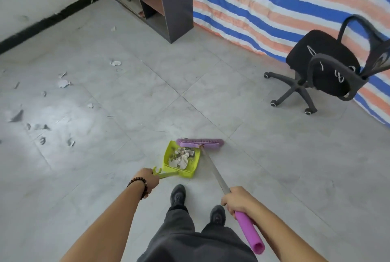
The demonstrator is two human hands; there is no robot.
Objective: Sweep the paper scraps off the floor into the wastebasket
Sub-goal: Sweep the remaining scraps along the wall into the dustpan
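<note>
Paper scraps point(182, 159), crumpled white, fill the dustpan point(168, 153); left grip point(148, 179) clamps it, right grip point(237, 199) the broom point(209, 142).

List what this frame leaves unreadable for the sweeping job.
- Wastebasket: nowhere in the head view.
- Paper scraps at far left: blurred, washed out by glare; count unclear.
- Dustpan front lip: partly covered by the broom head.
- Left hand: its grip on the dustpan handle hidden by the hand's back.
</note>
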